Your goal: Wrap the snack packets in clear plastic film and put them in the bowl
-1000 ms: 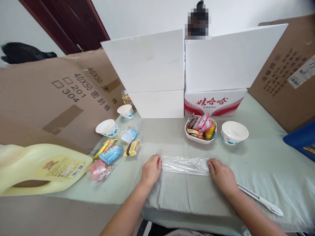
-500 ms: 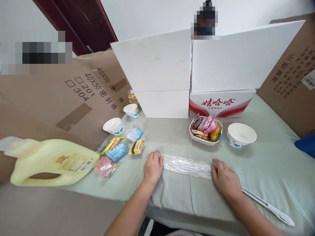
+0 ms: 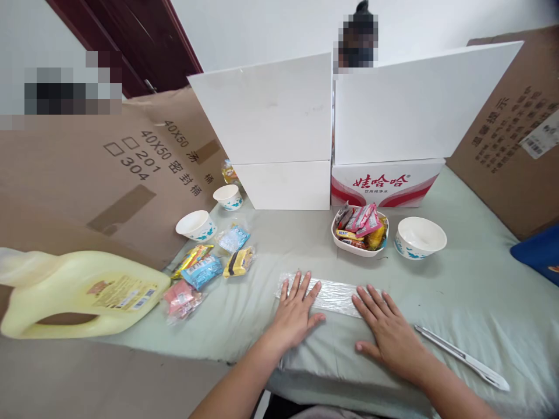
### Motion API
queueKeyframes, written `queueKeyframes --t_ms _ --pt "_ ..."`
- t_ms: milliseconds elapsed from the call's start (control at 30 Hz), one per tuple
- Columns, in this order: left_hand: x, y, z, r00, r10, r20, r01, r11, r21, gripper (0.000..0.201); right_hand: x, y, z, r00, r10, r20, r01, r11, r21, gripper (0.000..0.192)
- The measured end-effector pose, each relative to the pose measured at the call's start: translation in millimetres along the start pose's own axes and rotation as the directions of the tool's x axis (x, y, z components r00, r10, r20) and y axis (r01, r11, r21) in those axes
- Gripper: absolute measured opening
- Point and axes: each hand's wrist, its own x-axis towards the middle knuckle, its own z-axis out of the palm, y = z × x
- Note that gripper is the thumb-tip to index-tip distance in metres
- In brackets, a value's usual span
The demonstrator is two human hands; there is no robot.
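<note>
Both hands lie flat with fingers spread, gripping nothing, the left hand and right hand pressing a strip of clear plastic wrap onto the green-covered desk before the snack bowl; smoothing seems in hand, and lifting it next would call for pinching an edge.

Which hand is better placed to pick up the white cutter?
Right hand, probably: the white cutter lies just beside it on the cloth, while the left hand presses the plastic wrap farther away.
</note>
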Motion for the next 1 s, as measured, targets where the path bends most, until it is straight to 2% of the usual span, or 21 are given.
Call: queueKeyframes --t_ms 100,167,233,333,433,533,633,700,733,767,833,900,933,1000 --pt "-4 6 -6.0 0.995 -0.047 -0.089 0.049 0.999 0.019 0.057 -29 -8 -10 0.999 -0.02 -0.037 0.019 0.999 -0.038 0.089" --pt "-8 23 -8.4 0.977 -0.109 -0.184 0.113 0.993 0.013 0.043 -48 -17 -14 0.997 -0.049 -0.061 0.045 0.997 -0.055 0.087" --pt "-13 46 -7.6 0.971 -0.098 -0.22 0.093 0.995 -0.036 0.033 -64 -27 -14 0.993 -0.079 -0.088 0.073 0.995 -0.067 0.075" --pt "-19 78 -0.7 0.977 0.057 -0.205 -0.083 0.989 -0.124 0.027 -82 -33 -11 0.988 -0.082 -0.131 0.075 0.995 -0.06 0.046" --pt "-20 93 8.0 0.952 0.192 -0.238 -0.235 0.958 -0.165 0.029 -88 -30 -19 0.985 -0.082 -0.151 0.08 0.997 -0.019 0.029" --pt "-21 90 11.0 0.913 0.306 -0.268 -0.368 0.904 -0.22 0.026 -80 -31 -43 0.978 -0.161 -0.136 0.171 0.983 0.065 0.014" --pt "-24 81 8.0 0.839 0.481 -0.255 -0.542 0.779 -0.316 0.029 -62 -41 -77 0.974 -0.215 -0.07 0.226 0.925 0.305 0.009" --pt "-26 75 5.3 0.791 0.561 -0.245 -0.607 0.672 -0.423 0.037 -46 -47 -96 0.976 -0.217 0.027 0.176 0.853 0.491 0.016" --pt "-27 73 4.5 0.786 0.567 -0.247 -0.607 0.628 -0.487 0.042 -38 -47 -103 0.978 -0.194 0.079 0.12 0.827 0.549 0.019" --pt "-28 70 4.3 0.798 0.547 -0.255 -0.584 0.596 -0.551 0.045 -29 -47 -107 0.98 -0.158 0.121 0.059 0.812 0.58 0.022" --pt "-29 67 6.3 0.858 0.431 -0.281 -0.499 0.564 -0.657 0.046 -9 -40 -107 0.984 -0.069 0.161 -0.041 0.803 0.595 0.025" --pt "-29 65 11.7 0.921 0.224 -0.319 -0.39 0.546 -0.742 0.04 16 -28 -100 0.989 -0.034 0.145 -0.06 0.798 0.6 0.025" --pt "-29 65 15.5 0.936 0.108 -0.334 -0.339 0.526 -0.78 0.037 30 -22 -94 0.99 -0.04 0.135 -0.05 0.799 0.599 0.025" --pt "-29 67 23.6 0.937 -0.09 -0.337 -0.263 0.455 -0.851 0.035 59 -11 -80 0.992 -0.043 0.122 -0.035 0.82 0.572 0.024"
